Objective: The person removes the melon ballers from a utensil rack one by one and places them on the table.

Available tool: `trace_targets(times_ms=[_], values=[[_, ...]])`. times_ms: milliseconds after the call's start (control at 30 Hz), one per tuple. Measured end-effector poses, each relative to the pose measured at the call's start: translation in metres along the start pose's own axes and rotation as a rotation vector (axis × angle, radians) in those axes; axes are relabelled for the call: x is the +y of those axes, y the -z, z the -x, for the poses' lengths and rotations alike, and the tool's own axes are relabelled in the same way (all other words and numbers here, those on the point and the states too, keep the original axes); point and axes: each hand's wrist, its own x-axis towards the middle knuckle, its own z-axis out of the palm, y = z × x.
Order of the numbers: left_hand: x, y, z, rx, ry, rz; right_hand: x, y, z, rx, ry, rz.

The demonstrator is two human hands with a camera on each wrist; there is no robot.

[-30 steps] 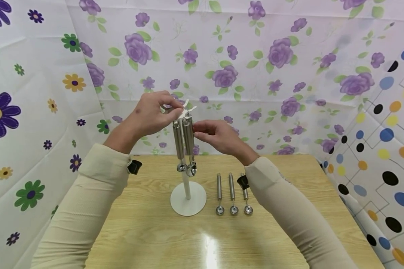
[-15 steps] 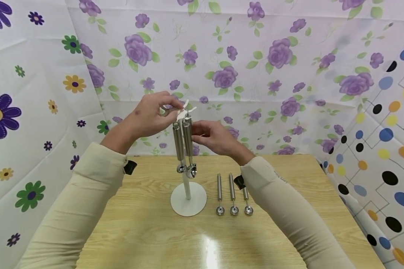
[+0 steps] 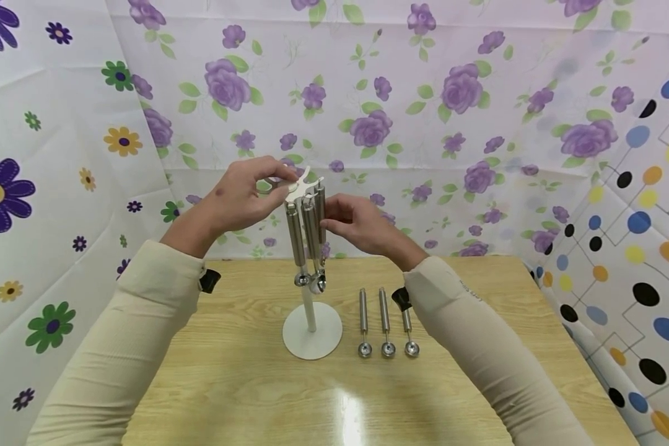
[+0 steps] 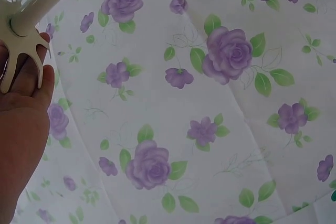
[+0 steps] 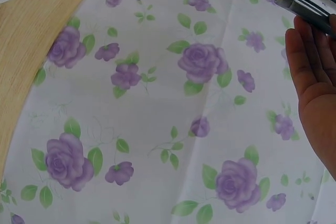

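A white stand [image 3: 308, 310] with a crown of curved hooks [image 3: 295, 193] rises from a round base. My left hand [image 3: 240, 195] pinches the crown between thumb and fingers; in the left wrist view its fingers [image 4: 31, 80] lie behind the prongs. Two steel melon ballers hang at the front, one on the left [image 3: 295, 235] and one in the middle [image 3: 310, 229], bowls down. My right hand [image 3: 368, 229] pinches the upper handle of another melon baller [image 3: 321, 207] at the crown's right side. In the right wrist view, fingers [image 5: 302, 51] touch a steel handle [image 5: 302, 8].
Three more melon ballers lie in a row right of the base, a left one [image 3: 363, 322], a middle one [image 3: 384, 319] and a right one [image 3: 410, 337] partly under the right sleeve. The wooden table [image 3: 245, 371] meets flowered cloth [image 3: 424, 148] behind and patterned cloths at both sides.
The right-hand melon baller now shows separately beside the middle one, its handle shifted to the right. My left hand has moved slightly left, exposing more of the crown.
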Motion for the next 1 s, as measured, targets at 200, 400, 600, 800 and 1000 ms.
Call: trace_targets(times_ms=[200, 400, 600, 800, 1000], values=[[-0.001, -0.001, -0.001, 0.018, -0.011, 0.009, 0.000, 0.011, 0.005, 0.035, -0.015, 0.054], [-0.004, -0.002, -0.001, 0.026, -0.017, 0.011, 0.006, 0.017, 0.013, 0.048, -0.008, 0.071], [-0.005, -0.002, -0.001, 0.008, -0.016, 0.019, 0.017, 0.021, 0.027, 0.059, -0.034, 0.092], [-0.006, -0.004, 0.000, 0.004, -0.020, 0.029, 0.026, 0.024, 0.041, 0.082, -0.058, 0.084], [-0.006, -0.004, 0.001, 0.012, -0.019, 0.039, 0.037, 0.025, 0.051, 0.079, -0.073, 0.062]])
